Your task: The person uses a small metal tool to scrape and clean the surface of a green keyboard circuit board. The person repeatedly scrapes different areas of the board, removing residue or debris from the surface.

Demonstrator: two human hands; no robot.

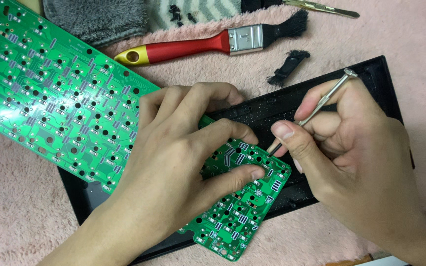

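Note:
A small green circuit board (240, 212) lies on a black keyboard case (371, 81). My left hand (173, 162) presses down on this board, fingertips spread over its upper part. My right hand (356, 152) grips a thin metal screwdriver (324, 98), its tip touching the small board's top edge beside my left fingers. A large green circuit board (45, 93) lies at the left, partly overlapping the case.
A brush (208, 42) with a red and yellow handle lies at the top on the pink fluffy cloth (20, 212). A small black part (289, 66) sits near it. Several tiny black screws (178, 14) rest on a grey striped towel. A metal tool (321, 7) lies top right.

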